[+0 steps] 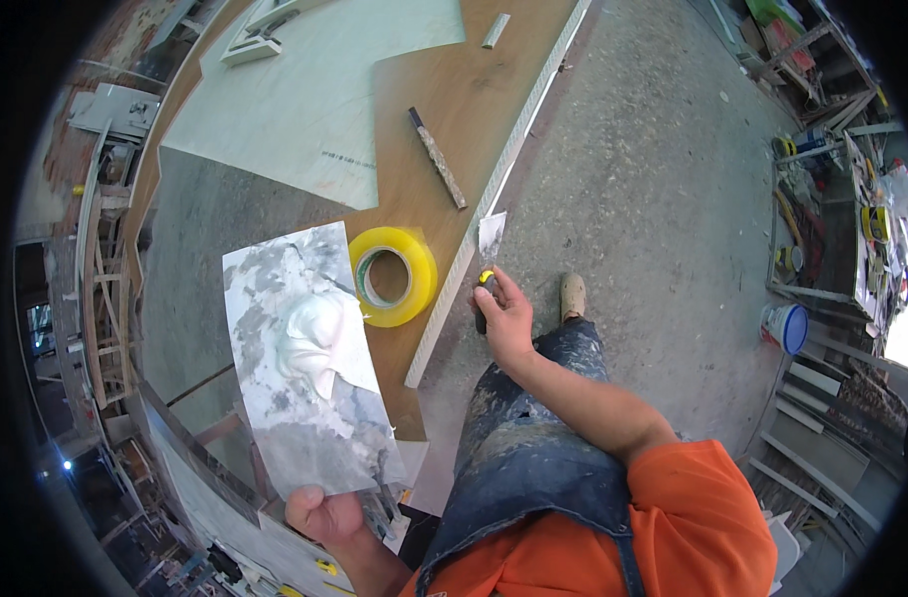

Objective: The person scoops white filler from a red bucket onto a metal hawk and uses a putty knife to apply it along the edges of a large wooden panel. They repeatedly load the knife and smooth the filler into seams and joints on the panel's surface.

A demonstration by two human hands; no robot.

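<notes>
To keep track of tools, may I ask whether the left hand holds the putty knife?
No, the putty knife is in the right hand.

This is a workshop, shown by its speckled, dirty floor (663,209), cluttered rack (856,249), plastic bucket (785,328), paste-smeared sheet (309,458) and stained apron (538,453).

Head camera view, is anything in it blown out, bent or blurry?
In the head view, the putty knife in the right hand and the yellow tape roll look reasonably sharp; in the head view, a bright patch at the far right is blown out white; toward the head view's left rim, the wooden rack bows and softens; the head view's corners go black.
</notes>
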